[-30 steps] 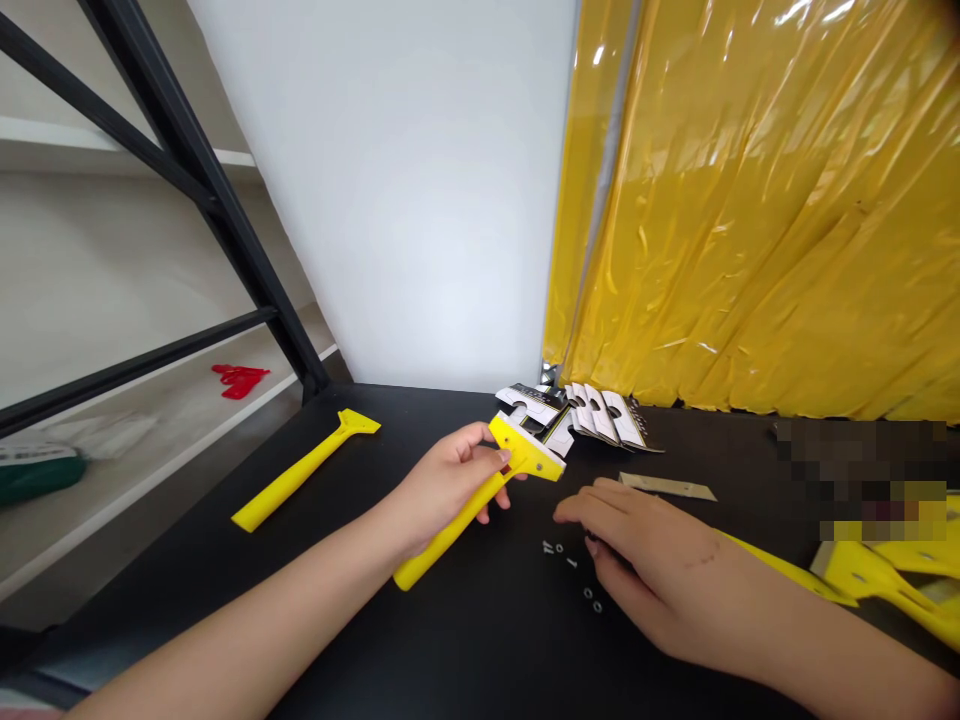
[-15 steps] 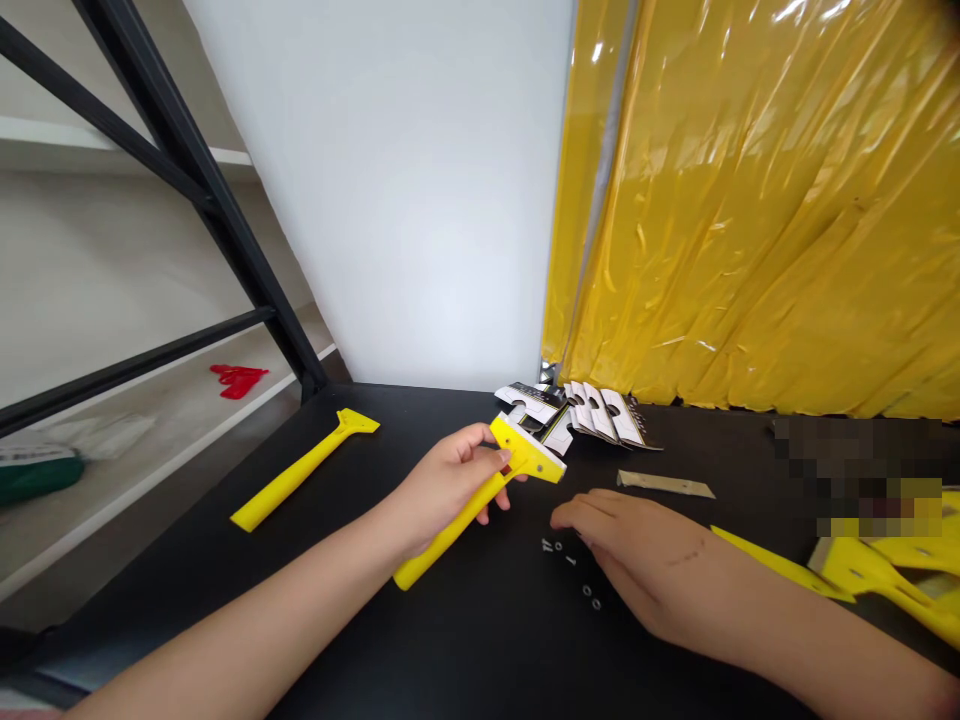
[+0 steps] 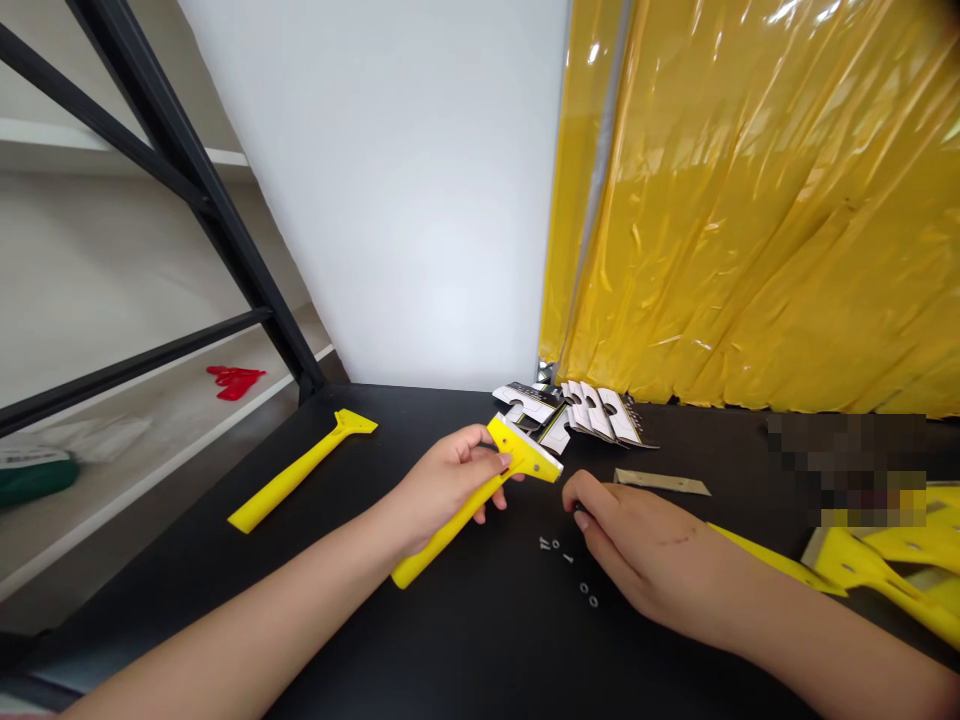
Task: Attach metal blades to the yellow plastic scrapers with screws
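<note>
A: Change since half a second ago?
B: Right hand (image 3: 645, 555) has drawn its fingers in toward the thumb, tips bunched just above the small screws and washers (image 3: 568, 570). Whether anything is pinched, cannot tell. Left hand (image 3: 442, 485) unchanged: fingers wrapped round the yellow scraper (image 3: 480, 500), wide head tilted up toward the right hand, handle end low over the tabletop.
A: Surface, room?
B: Yellow plastic curtain (image 3: 757, 210) at back right, white wall (image 3: 405, 190) centre, black shelving frame (image 3: 217, 215) left. Black table (image 3: 465, 650). On it: a second yellow scraper (image 3: 300, 470) well left, more yellow parts (image 3: 877, 570) far right, fanned printed cards (image 3: 577, 412) at the back, a flat blade (image 3: 661, 483) just beyond the right hand.
</note>
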`<state>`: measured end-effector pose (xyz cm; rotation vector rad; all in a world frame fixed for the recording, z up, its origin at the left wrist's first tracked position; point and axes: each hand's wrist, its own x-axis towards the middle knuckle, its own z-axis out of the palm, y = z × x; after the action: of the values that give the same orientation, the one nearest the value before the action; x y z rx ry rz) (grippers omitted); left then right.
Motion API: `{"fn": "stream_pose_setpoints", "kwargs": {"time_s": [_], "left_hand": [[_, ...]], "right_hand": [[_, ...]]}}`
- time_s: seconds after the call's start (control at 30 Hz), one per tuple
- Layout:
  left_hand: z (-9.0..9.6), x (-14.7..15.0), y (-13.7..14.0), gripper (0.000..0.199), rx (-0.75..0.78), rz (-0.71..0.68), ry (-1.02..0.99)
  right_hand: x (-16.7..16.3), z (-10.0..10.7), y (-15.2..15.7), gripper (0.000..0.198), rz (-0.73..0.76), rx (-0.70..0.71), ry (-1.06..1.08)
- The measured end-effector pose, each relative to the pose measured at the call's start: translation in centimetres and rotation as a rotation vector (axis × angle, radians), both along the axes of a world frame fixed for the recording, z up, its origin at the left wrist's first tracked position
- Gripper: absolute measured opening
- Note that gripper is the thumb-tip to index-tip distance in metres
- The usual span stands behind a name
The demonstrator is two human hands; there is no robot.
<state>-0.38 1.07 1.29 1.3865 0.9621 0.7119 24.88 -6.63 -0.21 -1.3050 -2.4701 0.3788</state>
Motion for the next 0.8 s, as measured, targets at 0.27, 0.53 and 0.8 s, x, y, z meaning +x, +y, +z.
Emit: {"fn": "stream_pose_setpoints", "kwargs": {"time_s": [0.27, 0.53, 0.8], "left_hand": [[0.0, 0.0, -0.1, 0.026, 0.002, -0.007, 0.002], [0.0, 0.0, -0.1, 0.027, -0.011, -0.036, 0.008], [-0.1, 0.0, 0.0, 0.024, -0.008, -0.03, 0.0]], "right_hand": [[0.0, -0.3, 0.4, 0.017, 0.018, -0.045, 0.009], [0.4, -0.4, 1.4, 0.027, -0.036, -0.029, 0.045], [0.3, -0.4, 0.9, 0.021, 0.042, -0.068, 0.004]]}}
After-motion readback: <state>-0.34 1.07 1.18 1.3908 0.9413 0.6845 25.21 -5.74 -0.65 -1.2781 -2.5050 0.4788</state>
